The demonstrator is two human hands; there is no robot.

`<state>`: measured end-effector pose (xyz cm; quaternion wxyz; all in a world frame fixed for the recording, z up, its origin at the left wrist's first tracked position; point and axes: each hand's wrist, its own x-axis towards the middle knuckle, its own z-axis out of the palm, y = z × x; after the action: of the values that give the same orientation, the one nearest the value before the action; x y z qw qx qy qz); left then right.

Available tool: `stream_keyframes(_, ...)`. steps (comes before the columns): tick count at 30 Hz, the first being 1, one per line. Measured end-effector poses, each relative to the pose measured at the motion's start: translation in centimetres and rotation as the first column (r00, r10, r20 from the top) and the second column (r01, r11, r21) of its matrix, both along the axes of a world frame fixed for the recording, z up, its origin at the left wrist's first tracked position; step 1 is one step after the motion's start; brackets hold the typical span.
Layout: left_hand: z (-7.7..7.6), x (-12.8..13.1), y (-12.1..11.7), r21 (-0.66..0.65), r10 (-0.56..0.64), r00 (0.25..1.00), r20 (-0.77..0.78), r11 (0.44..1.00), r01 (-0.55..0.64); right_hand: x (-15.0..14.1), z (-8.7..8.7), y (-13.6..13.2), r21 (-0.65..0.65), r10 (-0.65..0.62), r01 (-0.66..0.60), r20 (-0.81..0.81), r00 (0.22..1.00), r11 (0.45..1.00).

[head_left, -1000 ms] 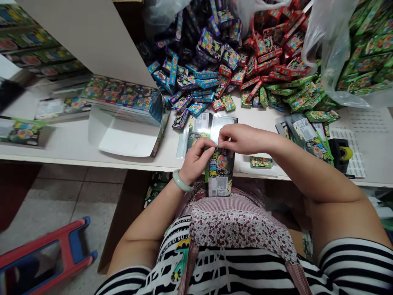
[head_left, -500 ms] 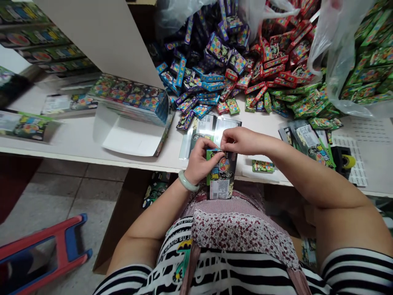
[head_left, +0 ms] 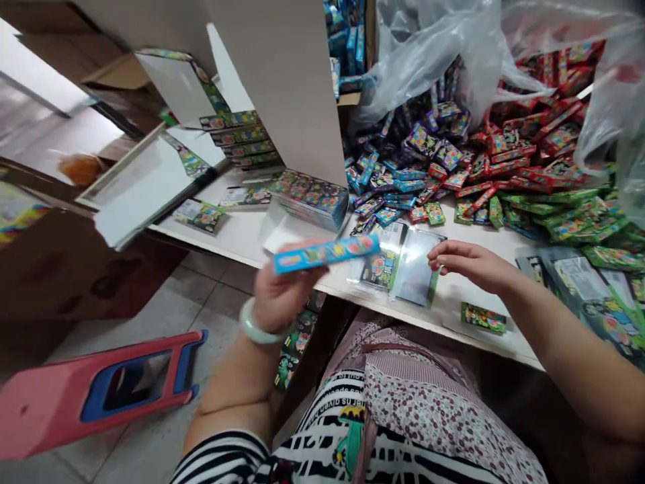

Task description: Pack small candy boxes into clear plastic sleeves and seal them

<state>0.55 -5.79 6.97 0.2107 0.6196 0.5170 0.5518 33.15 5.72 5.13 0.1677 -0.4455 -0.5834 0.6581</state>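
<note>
One blue packet (head_left: 326, 253) lies sideways, pinched in the left hand (head_left: 278, 290); the right hand (head_left: 466, 263), fingers loosely spread, touches the clear sleeves (head_left: 416, 269).

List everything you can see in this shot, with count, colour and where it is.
packed box: one, blue edge showing, in left hand, above table edge
clear sleeves: small stack, transparent, table front, under right fingertips
small boxes: heap, too many to count, blue, purple, red, green, table back
plastic bags: clear, behind heap; count unclear
single small box: one, green, table front edge
table: one, white
stool: one, red and blue, floor left
bracelet: one, pale green, left wrist
left hand: holding packed box
right hand: on clear sleeves
</note>
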Motion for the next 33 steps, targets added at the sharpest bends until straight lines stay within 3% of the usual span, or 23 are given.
stream_keyframes(1, 0.9, -1.7, 1.3, 0.095, 0.082, 0.992, -0.098, 0.993, -0.073, 0.5, -0.4, 0.2, 0.039, -0.04, 0.04, 0.02, 0.999, 0.998)
stream_keyframes(3, 1.5, -4.9, 5.1, 0.194, 0.15, 0.944, -0.295, 0.976, -0.095, 1.2, -1.5, 0.5, 0.128, -0.087, 0.077, 0.078, 0.993, 0.989)
stream_keyframes(5, 0.2, -7.3, 9.5, 0.155, 0.156, 0.883, -0.443, 0.983, -0.096, 1.6, -3.0, 0.8, 0.257, -0.124, 0.072, 0.192, 0.973, 0.964)
stream_keyframes(8, -3.3, -9.5, 14.3, 0.074, 0.101, 0.8, -0.592, 0.995, -0.071, 1.8, -4.8, 1.4, 0.446, -0.181, -0.041, 0.444, 0.877, 0.894)
stream_keyframes(11, -5.8, -10.3, 15.4, -0.026, 0.001, 0.73, -0.683, 0.999, -0.026, 1.8, -5.5, 2.1, 0.51, -0.176, -0.201, 0.597, 0.782, 0.836)
stream_keyframes(13, -6.2, -9.6, 14.5, 0.016, 0.029, 0.727, -0.686, 1.0, -0.025, 1.6, -5.7, 2.8, 0.498, -0.179, -0.243, 0.656, 0.733, 0.832)
stream_keyframes(16, -6.4, -5.5, 11.7, 0.196, 0.172, 0.761, -0.625, 0.979, -0.061, 1.0, -6.3, 3.9, 0.462, -0.234, -0.229, 0.744, 0.626, 0.857)
stream_keyframes(17, -6.7, -3.2, 10.7, 0.17, 0.123, 0.76, -0.638, 0.985, -0.016, 0.7, -6.6, 4.2, 0.453, -0.25, -0.221, 0.765, 0.593, 0.864)
stream_keyframes(19, -7.6, 2.2, 8.9, -0.054, -0.148, 0.685, -0.713, 0.986, 0.157, 0.1, -7.1, 4.8, 0.445, -0.272, -0.207, 0.789, 0.551, 0.871)
stream_keyframes(22, -9.4, 9.8, 6.8, -0.395, -0.464, 0.485, -0.741, 0.886, 0.245, -0.1, -7.9, 5.2, 0.422, -0.274, -0.165, 0.791, 0.547, 0.891)
stream_keyframes(24, -10.3, 13.0, 6.2, -0.511, -0.595, 0.382, -0.707, 0.803, 0.307, 0.4, -8.3, 5.4, 0.407, -0.288, -0.084, 0.762, 0.58, 0.909)
stream_keyframes(26, -10.7, 14.4, 6.0, -0.549, -0.656, 0.33, -0.679, 0.752, 0.364, 1.3, -8.7, 5.6, 0.382, -0.333, 0.066, 0.693, 0.639, 0.922)
stream_keyframes(28, -10.9, 14.5, 6.1, -0.556, -0.685, 0.339, -0.645, 0.724, 0.408, 2.3, -9.0, 5.6, 0.33, -0.414, 0.263, 0.579, 0.703, 0.907)
stream_keyframes(30, -10.9, 13.8, 6.4, -0.546, -0.706, 0.423, -0.568, 0.708, 0.447, 3.2, -9.0, 5.6, 0.263, -0.485, 0.407, 0.469, 0.738, 0.875)
stream_keyframes(33, -11.1, 12.4, 7.0, -0.45, -0.627, 0.728, -0.277, 0.754, 0.478, 3.8, -8.0, 5.4, 0.214, -0.546, 0.502, 0.337, 0.767, 0.838)
